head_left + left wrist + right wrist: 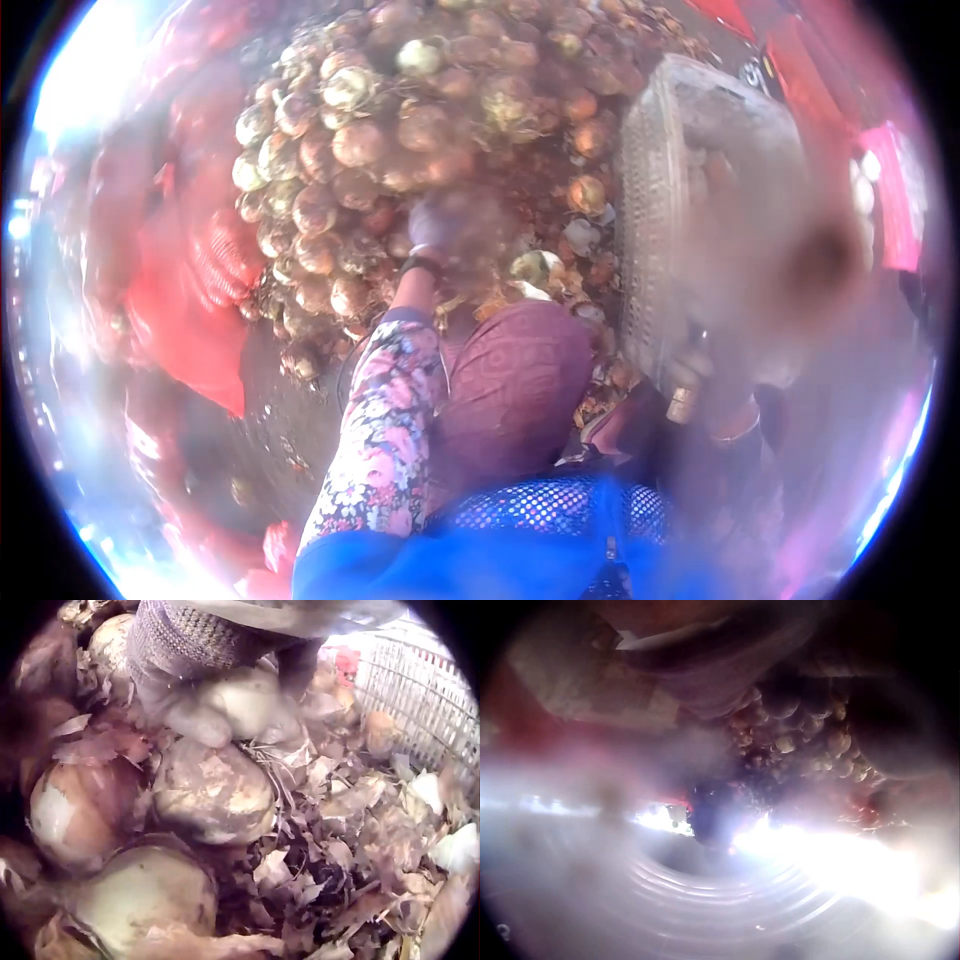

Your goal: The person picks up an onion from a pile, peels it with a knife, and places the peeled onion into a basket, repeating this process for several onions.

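Purplish knit covers the left hand (433,224), mid-frame in the head view, set at the lower edge of the onion pile (358,143). In the left wrist view, upper centre, its thumb and fingers appear to pinch a pale onion (244,705). A brown onion (214,796) sits just below the fingertips, and dry skins (322,859) litter the lower right. Good handling here, I judge, means holding the pale onion by its sides, deeper than the fingertips, since loose skin could slip. A straight lift would avoid dragging the brown onion along; a slight shake should free clinging skins. Keep knuckles clear of the crate (645,220), right of centre in the head view. Blur swamps the right hand; I cannot tell its grip.
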Demonstrator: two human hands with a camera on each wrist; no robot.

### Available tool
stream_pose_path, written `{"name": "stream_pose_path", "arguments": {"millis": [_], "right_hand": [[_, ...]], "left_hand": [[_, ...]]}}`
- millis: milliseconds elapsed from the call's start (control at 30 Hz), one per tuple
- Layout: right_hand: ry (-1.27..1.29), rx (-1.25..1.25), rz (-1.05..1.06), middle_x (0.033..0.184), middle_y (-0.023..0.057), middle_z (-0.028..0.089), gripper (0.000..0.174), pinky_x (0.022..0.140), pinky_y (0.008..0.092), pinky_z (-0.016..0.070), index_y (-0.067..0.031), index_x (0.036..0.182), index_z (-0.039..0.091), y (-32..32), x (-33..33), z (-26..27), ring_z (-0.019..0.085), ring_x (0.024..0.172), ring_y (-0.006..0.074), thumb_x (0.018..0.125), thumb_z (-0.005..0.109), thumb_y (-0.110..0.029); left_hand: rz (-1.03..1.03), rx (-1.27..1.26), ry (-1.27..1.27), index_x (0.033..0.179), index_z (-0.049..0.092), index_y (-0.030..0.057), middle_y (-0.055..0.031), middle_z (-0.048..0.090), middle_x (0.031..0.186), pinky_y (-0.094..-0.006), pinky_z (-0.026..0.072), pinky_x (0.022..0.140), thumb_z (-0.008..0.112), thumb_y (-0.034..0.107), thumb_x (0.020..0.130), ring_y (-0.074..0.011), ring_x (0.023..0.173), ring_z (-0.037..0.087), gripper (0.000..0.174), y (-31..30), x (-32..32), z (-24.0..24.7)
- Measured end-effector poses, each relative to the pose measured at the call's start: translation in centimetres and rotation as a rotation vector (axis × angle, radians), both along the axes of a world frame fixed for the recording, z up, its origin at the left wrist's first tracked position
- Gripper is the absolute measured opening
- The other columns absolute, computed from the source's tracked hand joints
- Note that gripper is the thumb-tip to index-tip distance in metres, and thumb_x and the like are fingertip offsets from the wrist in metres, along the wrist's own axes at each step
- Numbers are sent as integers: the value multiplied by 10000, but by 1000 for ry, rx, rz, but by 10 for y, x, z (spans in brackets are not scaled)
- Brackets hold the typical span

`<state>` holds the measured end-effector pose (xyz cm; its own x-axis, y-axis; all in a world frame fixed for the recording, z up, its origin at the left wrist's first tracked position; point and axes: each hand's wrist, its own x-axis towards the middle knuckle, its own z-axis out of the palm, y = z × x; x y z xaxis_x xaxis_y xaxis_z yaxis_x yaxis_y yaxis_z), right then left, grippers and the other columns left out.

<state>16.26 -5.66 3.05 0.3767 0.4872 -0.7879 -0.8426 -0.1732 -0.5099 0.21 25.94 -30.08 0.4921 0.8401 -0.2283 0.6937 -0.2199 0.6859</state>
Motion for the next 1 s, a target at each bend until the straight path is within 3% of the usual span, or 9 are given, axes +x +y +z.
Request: {"name": "stream_pose_path", "arguments": {"millis": [200, 233, 300, 333, 367, 467, 533, 600, 1000], "right_hand": [[-53, 64, 99, 497, -32, 378, 313, 387, 247, 280, -25, 881, 617, -26, 0, -15, 321, 391, 104, 955, 519, -313], [-23, 77, 119, 472, -36, 346, 356, 396, 248, 279, -34, 780, 597, -25, 4, -17, 324, 390, 114, 955, 517, -335], [-33, 69, 121, 477, -35, 352, 350, 396, 250, 283, -33, 795, 596, -24, 4, -14, 323, 390, 112, 954, 521, -336], [-40, 66, 129, 479, -35, 355, 348, 396, 251, 285, -32, 802, 595, -21, 4, -12, 323, 391, 111, 953, 523, -336], [-78, 44, 107, 479, -35, 356, 344, 393, 251, 286, -33, 805, 594, -28, 4, -11, 327, 391, 111, 953, 521, -335], [-110, -10, 113, 483, -35, 373, 314, 367, 249, 284, -49, 806, 578, -24, 3, -4, 354, 392, 107, 954, 510, -317], [-85, -126, 9, 488, -33, 380, 291, 353, 248, 275, -35, 951, 621, -5, 0, 10, 354, 379, 102, 951, 510, -304], [-84, 127, 90, 610, -14, 506, 465, 334, 241, 271, -50, 1368, 510, -25, 5, -10, 318, 353, 70, 956, 508, -265], [-82, 111, -7, 756, 30, 602, 427, 338, 229, 301, -15, 1337, 493, -20, -4, -10, 338, 382, 45, 948, 518, -192]], "left_hand": [[-228, 209, -12, 1196, 604, 52, -132, 673, 1092, -334, 521, 880, 853, 286, 684, -237, 996, 639, 615, -65, -17, -6], [-231, -90, -179, 1202, 598, 49, -121, 666, 1112, -338, 510, 908, 860, 254, 687, -233, 1026, 625, 613, -74, -16, -8], [-89, -708, -461, 1215, 585, 44, -99, 652, 1152, -345, 486, 965, 873, 190, 693, -224, 1087, 598, 613, -93, -13, -8], [-269, -492, -240, 1220, 588, 51, -113, 638, 1184, -357, 477, 988, 877, 219, 697, -242, 1119, 586, 621, -94, -10, -7], [-604, 237, -175, 1249, 583, 74, -130, 598, 1248, -374, 468, 1006, 876, 258, 695, -268, 1159, 564, 653, -95, -3, -4], [-614, -48, 72, 1385, 514, 163, -156, 407, 1469, -424, 398, 1086, 865, 453, 644, -360, 1324, 422, 870, -90, 35, 62], [-757, 291, -3, 1446, 436, 192, -184, 335, 1512, -480, 342, 1124, 802, 527, 692, -392, 1380, 333, 902, -90, 33, -54], [-713, 254, 43, 1465, 421, 192, -215, 310, 1525, -532, 332, 1107, 740, 532, 748, -417, 1402, 298, 856, -108, 43, -10], [-792, 227, 182, 1336, 556, 216, -149, 459, 1406, -516, 454, 996, 645, 341, 835, -387, 1297, 451, 524, -151, -54, -15]]}}
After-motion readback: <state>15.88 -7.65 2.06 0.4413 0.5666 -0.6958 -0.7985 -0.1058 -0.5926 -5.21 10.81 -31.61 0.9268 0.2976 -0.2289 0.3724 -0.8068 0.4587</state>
